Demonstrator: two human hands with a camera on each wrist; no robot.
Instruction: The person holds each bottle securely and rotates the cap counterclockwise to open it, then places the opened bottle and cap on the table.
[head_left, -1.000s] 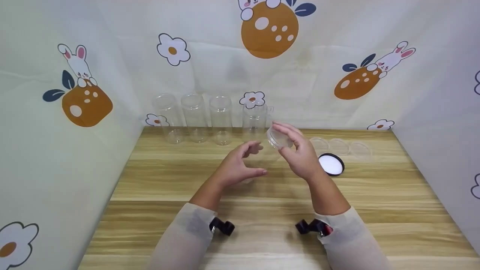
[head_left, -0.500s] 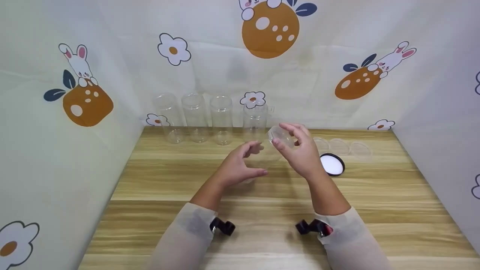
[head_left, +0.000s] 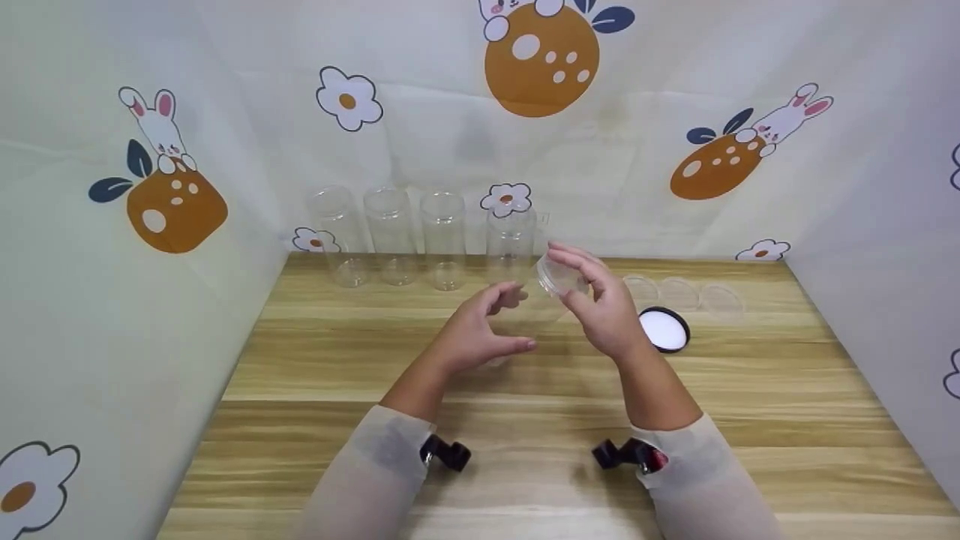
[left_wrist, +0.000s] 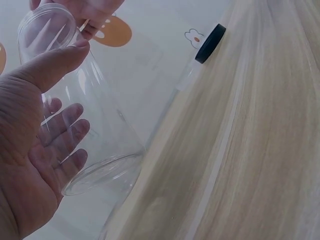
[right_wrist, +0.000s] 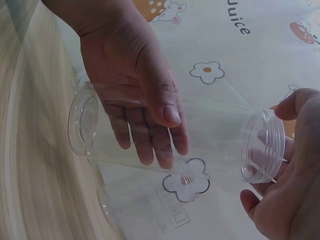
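Observation:
A clear plastic jar is held tilted above the table, its threaded mouth turned up toward the right hand. My left hand grips it round the body; in the left wrist view, the thumb and the curled fingers of the left hand lie on opposite sides of the see-through wall. Fingers and thumb of my right hand are curled round the threaded end. Whether a clear disc covers the mouth, I cannot tell.
Several clear jars stand upright along the back wall, among them the third jar and a separate jar. Clear round discs lie in a row at the right. A black-rimmed lid with white inside is in front of them.
The right hand's thumb has gone from the jar's front rim back down toward its near side, while its fingers have reached left over the top. The left hand and the jar's body stay put.

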